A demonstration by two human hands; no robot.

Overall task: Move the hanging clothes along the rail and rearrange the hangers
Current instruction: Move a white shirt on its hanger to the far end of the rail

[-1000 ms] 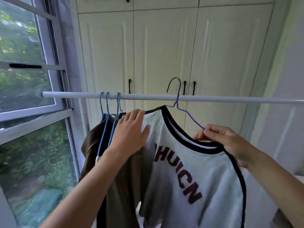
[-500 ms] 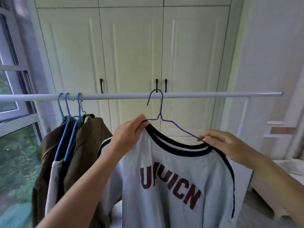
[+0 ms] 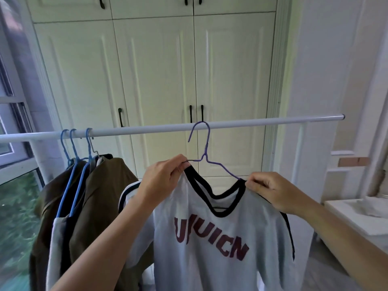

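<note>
A white rail (image 3: 262,122) runs across the view. A purple wire hanger (image 3: 206,148) is hooked over it near the middle and carries a white T-shirt (image 3: 220,238) with a black collar and dark red letters. My left hand (image 3: 163,181) pinches the shirt's left shoulder at the hanger's arm. My right hand (image 3: 270,190) pinches the right shoulder beside the collar. At the rail's left, blue hangers (image 3: 73,148) hold an olive-brown jacket (image 3: 100,202) and other garments, apart from the T-shirt.
White wardrobe doors (image 3: 159,80) with black handles stand behind the rail. A window (image 3: 12,185) is at the left. The rail's right end (image 3: 342,117) sits near a white wall, and a white ledge (image 3: 357,215) with cloth lies at the lower right.
The purple hanger is now hooked onto the rail, farther from the blue hangers. My left hand shifted from the jacket to pinching the shirt's shoulder. The view turned right.
</note>
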